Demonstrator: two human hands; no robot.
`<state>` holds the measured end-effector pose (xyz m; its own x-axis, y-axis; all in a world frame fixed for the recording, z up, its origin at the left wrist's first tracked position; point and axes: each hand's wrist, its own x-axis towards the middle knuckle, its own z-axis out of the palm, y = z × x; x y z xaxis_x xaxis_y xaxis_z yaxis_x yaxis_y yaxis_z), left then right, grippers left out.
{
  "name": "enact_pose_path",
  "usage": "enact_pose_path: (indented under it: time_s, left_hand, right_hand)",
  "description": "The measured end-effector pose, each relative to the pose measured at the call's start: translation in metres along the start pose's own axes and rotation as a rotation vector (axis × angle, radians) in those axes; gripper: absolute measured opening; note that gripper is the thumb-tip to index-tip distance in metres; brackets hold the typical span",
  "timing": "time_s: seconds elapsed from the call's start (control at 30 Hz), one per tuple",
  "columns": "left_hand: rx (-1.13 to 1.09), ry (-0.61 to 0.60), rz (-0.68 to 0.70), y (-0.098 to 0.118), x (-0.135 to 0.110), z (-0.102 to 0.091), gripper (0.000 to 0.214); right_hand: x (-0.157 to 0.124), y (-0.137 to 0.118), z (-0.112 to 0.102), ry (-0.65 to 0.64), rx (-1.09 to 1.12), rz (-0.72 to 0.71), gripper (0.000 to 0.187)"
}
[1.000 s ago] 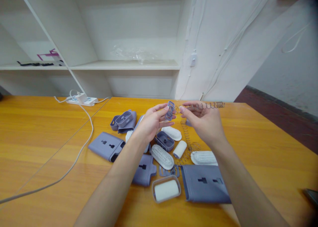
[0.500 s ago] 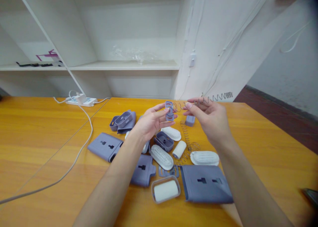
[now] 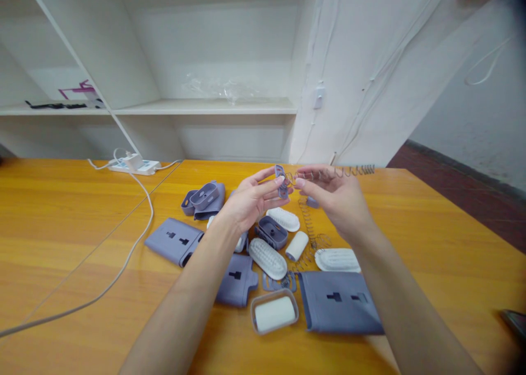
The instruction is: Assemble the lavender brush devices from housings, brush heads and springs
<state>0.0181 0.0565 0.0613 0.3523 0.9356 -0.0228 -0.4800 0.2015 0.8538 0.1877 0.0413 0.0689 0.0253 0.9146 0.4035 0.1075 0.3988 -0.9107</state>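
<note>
My left hand [image 3: 257, 195] is closed on a small purple-grey plastic plate with slots [image 3: 281, 182], held upright above the table. Between thumb and fingers of my right hand [image 3: 335, 197] runs a long metal coil spring [image 3: 355, 171], its tightly wound end pointing right. The spring's other end reaches the plate at my left fingertips; whether it is hooked there I cannot tell. Below the hands lie another spring [image 3: 308, 221], a white roller [image 3: 296, 247], white bristled oval pads [image 3: 268, 259] and an oval purple-grey cup [image 3: 272, 232].
Purple-grey flat housings [image 3: 341, 303] lie at front right and left. A clear-rimmed tray [image 3: 274, 311] holding a white roller stands in front. Stacked purple-grey parts [image 3: 204, 197] sit back left. A power strip [image 3: 135, 165] and its cable [image 3: 151, 211] occupy the left side; shelves [image 3: 205, 107] stand behind.
My right hand has moved left along the spring, closer to my left hand. The plate has turned more edge-on, and the spring's free end has shifted left and slightly down.
</note>
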Motion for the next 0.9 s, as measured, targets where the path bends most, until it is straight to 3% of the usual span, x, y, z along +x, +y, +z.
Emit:
enact_pose_path:
  time_s: [0.33, 0.67, 0.9]
  left_hand:
    - [0.043, -0.094, 0.024, -0.001, -0.002, -0.004, 0.055]
    - [-0.003, -0.134, 0.051, -0.001, 0.000, -0.006, 0.038]
    - [0.003, -0.095, 0.055, -0.002, 0.000, -0.005, 0.038]
  right_hand:
    - [0.001, 0.005, 0.003, -0.001, 0.045, 0.007, 0.028]
    - [-0.001, -0.006, 0.004, 0.009, 0.088, 0.053, 0.026]
    - [-0.001, -0.003, 0.006, 0.003, 0.085, 0.037, 0.029]
